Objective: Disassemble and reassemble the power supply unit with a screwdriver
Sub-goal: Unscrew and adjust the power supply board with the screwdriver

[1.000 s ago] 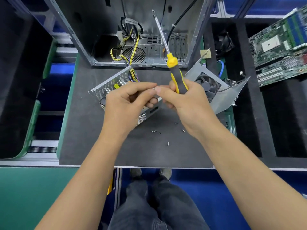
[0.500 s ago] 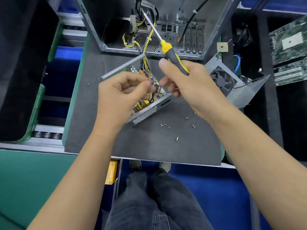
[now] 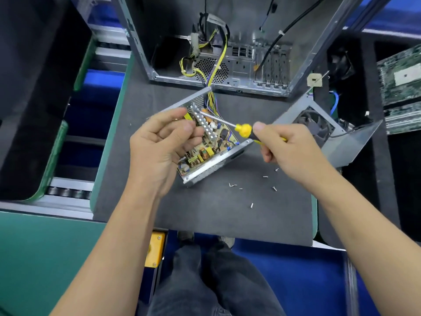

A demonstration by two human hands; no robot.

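A: Nearest, low in view: dark trousers (image 3: 205, 281) and shoes, standing on a blue floor at the worktop (image 3: 205, 215) edge.

B: Loose items on the grey mat?

A: Small screws (image 3: 251, 205) scattered right of centre, lying apart from one another, just in front of the right hand.

B: Left hand (image 3: 157, 147)?

A: Fingers curled, thumb meeting fingertips in a narrow grip over the near-left part of the open unit. Cannot tell whether anything is pinched between them.

B: Right hand (image 3: 289, 151)?

A: Grip closed round the screwdriver (image 3: 243, 130) handle, forefinger lying along it toward the yellow collar. Shaft runs up-left; tip is over the heatsink inside the unit. Contact with a screw cannot be told.

B: Unit position?

A: PSU (image 3: 211, 156) rests on the worktop at centre, turned diagonally, top off, circuit board exposed. Yellow wires (image 3: 211, 96) lead from its far corner into the case behind.

B: Beyond that?

A: Cover (image 3: 341, 147) with fan lies to the right, near the right hand. PC case (image 3: 250, 83) stands open at the far edge. Boards (image 3: 401, 87) sit far right, well apart.
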